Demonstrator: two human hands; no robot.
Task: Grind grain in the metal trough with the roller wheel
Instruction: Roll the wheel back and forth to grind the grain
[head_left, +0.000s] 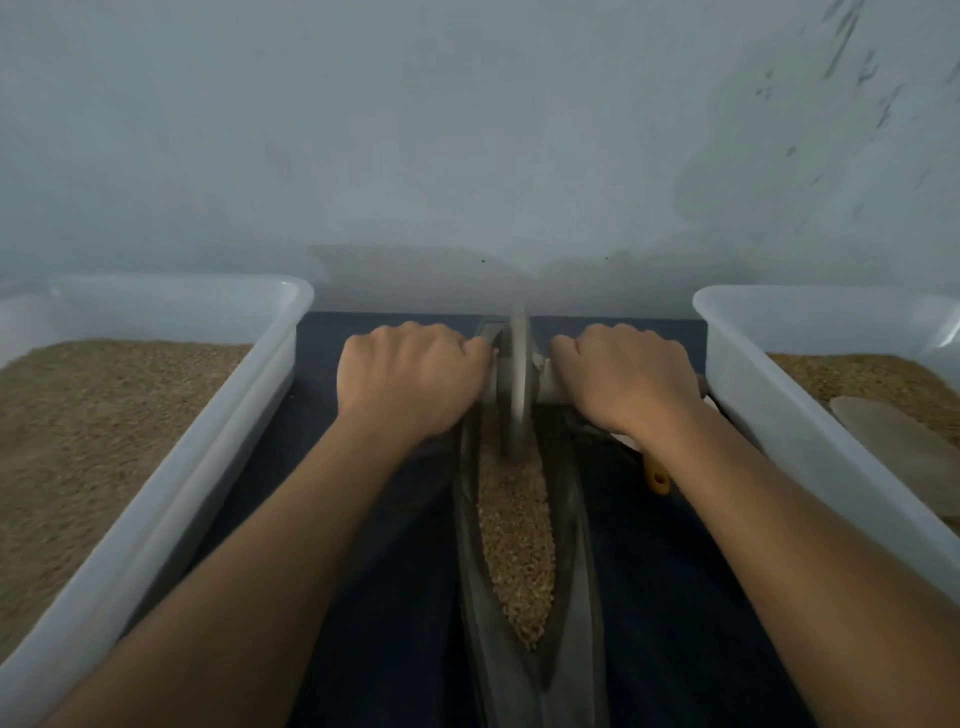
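Head view is showing the left hand (410, 379) and right hand (623, 379) each gripping one end of the axle, with the wheel (517, 384) standing in the far end of the trough (470, 519) on the grain (514, 530). For good grinding, I think both hands should be pressing evenly, keeping the wheel upright. No writing is showing anywhere.

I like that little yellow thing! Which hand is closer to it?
Right. The right hand grips the axle just above the yellow thing; the left hand is across the roller wheel, farther away.
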